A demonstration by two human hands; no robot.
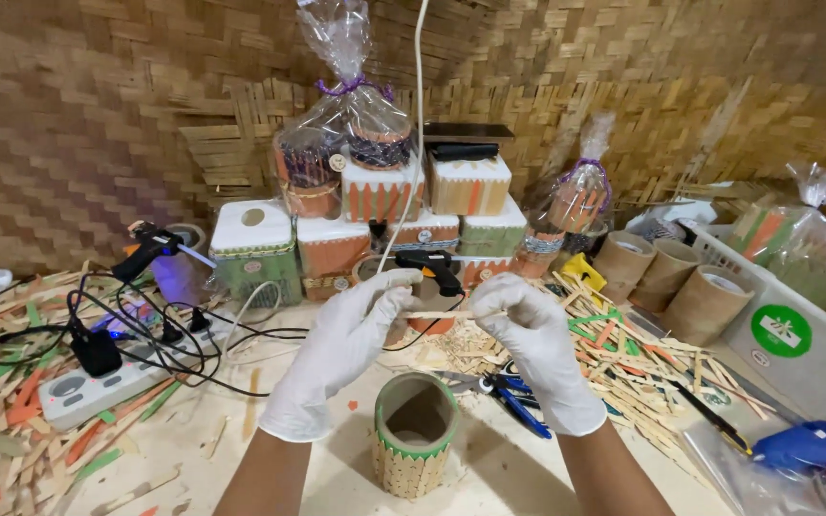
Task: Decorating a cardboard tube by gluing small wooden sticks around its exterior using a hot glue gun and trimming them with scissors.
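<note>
Both my hands wear white gloves. My left hand (351, 339) and my right hand (528, 334) each pinch one end of a thin wooden stick (435, 314), held level between them. Directly below stands an upright cardboard tube (415, 435) clad in pale sticks with a green band near its rim. A black glue gun (432, 268) rests just behind the stick.
Decorated stick boxes (375, 205) and cellophane-wrapped cups (346, 124) are stacked at the back. A power strip (97, 387) with tangled black cords lies left. Blue-handled pliers (513, 397), loose coloured sticks (633, 358), plain cardboard tubes (666, 272) and a white basket (795, 339) sit right.
</note>
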